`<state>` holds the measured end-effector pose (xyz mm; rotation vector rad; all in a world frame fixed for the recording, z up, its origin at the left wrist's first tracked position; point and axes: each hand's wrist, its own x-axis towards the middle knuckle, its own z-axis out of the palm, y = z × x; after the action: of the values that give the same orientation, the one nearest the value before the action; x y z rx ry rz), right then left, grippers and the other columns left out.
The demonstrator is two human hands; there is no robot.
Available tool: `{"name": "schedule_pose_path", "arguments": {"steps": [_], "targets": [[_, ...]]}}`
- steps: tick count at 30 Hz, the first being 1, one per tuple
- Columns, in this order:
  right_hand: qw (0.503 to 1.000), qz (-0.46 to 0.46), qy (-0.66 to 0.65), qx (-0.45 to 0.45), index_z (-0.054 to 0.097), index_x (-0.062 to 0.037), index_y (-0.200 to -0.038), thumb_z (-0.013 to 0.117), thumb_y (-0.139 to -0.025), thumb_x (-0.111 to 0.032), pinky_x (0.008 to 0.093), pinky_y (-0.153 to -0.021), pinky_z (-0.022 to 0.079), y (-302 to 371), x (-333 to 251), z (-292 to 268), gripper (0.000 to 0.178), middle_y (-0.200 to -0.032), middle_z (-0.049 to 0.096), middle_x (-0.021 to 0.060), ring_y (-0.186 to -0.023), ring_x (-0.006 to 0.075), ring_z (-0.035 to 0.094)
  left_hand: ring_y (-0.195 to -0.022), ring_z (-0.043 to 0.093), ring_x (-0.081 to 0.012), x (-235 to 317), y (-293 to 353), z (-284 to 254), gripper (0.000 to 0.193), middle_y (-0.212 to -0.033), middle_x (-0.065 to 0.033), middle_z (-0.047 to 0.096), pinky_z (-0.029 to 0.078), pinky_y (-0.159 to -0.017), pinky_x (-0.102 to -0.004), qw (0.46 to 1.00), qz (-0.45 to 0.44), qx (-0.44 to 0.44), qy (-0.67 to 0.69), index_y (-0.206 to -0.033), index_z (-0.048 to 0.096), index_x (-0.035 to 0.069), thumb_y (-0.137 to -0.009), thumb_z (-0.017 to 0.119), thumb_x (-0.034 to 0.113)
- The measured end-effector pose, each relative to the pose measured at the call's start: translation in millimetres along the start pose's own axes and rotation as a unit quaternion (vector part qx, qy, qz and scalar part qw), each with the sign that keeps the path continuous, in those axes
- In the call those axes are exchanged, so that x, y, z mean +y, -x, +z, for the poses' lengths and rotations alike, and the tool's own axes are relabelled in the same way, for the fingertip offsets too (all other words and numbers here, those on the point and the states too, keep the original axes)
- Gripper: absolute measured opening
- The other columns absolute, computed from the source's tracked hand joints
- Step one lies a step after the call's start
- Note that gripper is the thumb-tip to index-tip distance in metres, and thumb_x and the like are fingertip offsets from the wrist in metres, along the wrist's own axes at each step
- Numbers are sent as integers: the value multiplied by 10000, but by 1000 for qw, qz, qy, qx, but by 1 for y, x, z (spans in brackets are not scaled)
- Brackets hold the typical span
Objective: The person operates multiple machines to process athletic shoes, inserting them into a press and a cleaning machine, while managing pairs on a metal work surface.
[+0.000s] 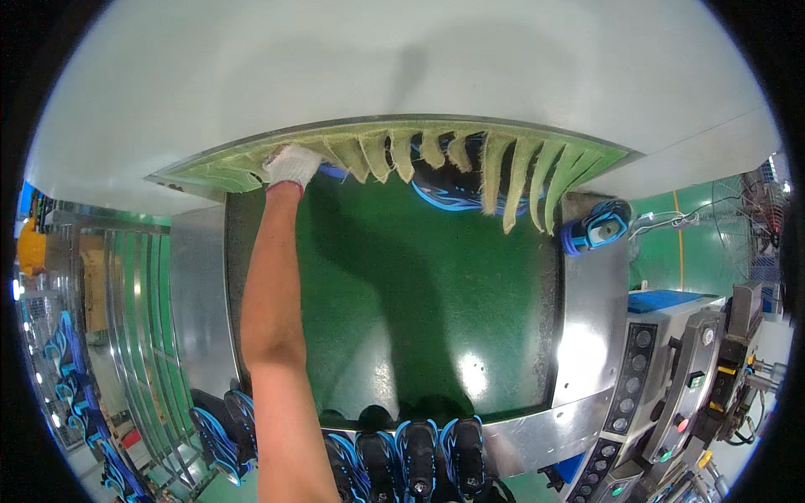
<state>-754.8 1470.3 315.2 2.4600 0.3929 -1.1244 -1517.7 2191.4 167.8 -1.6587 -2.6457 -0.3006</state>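
Here, wide metal-edged surface (352,277) beside curtain (401,155)

No text, label, brand, number or sign can be read. On the grey control panel (689,386) at the right, small marks beside the coloured buttons (682,424) are too small to make out. The round dark dials (643,338) on the machine next to it show no legible figures at this size. Bright blue lines and small marks on the black shoes (417,459) along the lower edge cannot be resolved into letters.
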Motion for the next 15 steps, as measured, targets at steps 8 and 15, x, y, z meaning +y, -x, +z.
{"name": "schedule_pose_path", "arguments": {"steps": [8,15], "targets": [[979,-185,-72,40,659,30,-1307,751,-920,-241,369,-975,502,-42,-75,-2,481,-1202,718,160,-1107,221,663,-983,687,-421,-27,64,26,379,-1054,-238,712,556,-860,-510,983,46,174,28,-1196,677,35,-972,585,327],[953,-274,-111,63,643,79,-1265,752,-789,-313,392,-950,534,-25,-107,9,627,-1133,721,257,-1067,330,700,-1048,629,-424,17,226,-47,287,-1138,-206,651,505,-910,-475,951,163,-18,264,-1149,667,51,-1028,573,293]]}}
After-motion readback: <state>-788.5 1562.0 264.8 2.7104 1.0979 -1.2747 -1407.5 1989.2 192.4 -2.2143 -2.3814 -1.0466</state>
